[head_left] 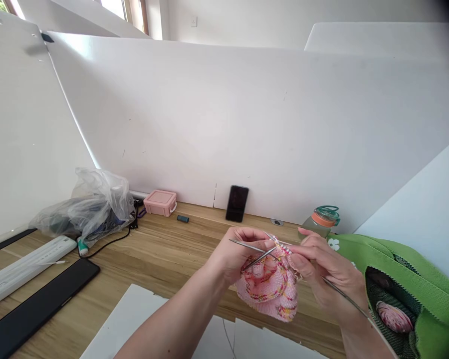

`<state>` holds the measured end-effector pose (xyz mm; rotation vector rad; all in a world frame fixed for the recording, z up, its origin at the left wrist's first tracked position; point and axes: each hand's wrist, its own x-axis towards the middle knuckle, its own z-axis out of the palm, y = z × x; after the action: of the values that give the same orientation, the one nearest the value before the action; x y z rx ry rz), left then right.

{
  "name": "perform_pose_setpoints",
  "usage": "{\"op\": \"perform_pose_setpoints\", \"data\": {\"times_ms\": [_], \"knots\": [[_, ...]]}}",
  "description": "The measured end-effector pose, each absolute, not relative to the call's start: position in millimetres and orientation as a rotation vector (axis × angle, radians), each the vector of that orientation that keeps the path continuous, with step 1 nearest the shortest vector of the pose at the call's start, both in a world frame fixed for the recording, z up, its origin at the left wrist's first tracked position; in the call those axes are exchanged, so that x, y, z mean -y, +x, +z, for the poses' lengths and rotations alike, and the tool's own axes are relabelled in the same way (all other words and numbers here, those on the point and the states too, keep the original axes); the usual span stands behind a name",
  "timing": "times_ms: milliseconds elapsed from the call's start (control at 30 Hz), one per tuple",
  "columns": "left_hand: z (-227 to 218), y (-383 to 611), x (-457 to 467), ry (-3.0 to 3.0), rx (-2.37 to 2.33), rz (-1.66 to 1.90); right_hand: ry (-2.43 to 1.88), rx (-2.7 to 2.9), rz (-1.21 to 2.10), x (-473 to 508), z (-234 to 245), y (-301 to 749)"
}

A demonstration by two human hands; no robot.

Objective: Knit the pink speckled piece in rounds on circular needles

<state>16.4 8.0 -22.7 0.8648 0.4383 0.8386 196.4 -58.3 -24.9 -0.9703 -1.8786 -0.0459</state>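
Note:
My left hand (235, 253) is closed on a pink knitted piece (271, 289) with red and yellow flecks, held over the wooden desk (160, 254). Thin metal knitting needles (251, 246) cross at the top of the knitting between both hands. My right hand (324, 269) pinches one long needle that runs back along my wrist, its fingers curled close to the stitches. A ball of pink yarn (393, 316) lies inside an open green bag (415, 269) at the right.
A black phone (237, 203) leans on the white partition. A pink box (160, 202), a crumpled plastic bag (90, 204), a white power strip (26, 267), a black slab (37, 306) and a jar with an orange lid (322, 221) stand around. White sheets (134, 319) lie at the front edge.

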Motion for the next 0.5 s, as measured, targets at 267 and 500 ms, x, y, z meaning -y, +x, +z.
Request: {"op": "perform_pose_setpoints", "data": {"times_ms": [267,500], "knots": [[-16.8,10.7,-9.8,0.840,-0.510,0.850,-1.077,1.932,0.199,68.3,-20.7,205.1],[-18.9,15.5,-6.0,0.913,-0.562,0.937,-1.166,1.989,-0.193,69.1,-15.1,194.7]]}}
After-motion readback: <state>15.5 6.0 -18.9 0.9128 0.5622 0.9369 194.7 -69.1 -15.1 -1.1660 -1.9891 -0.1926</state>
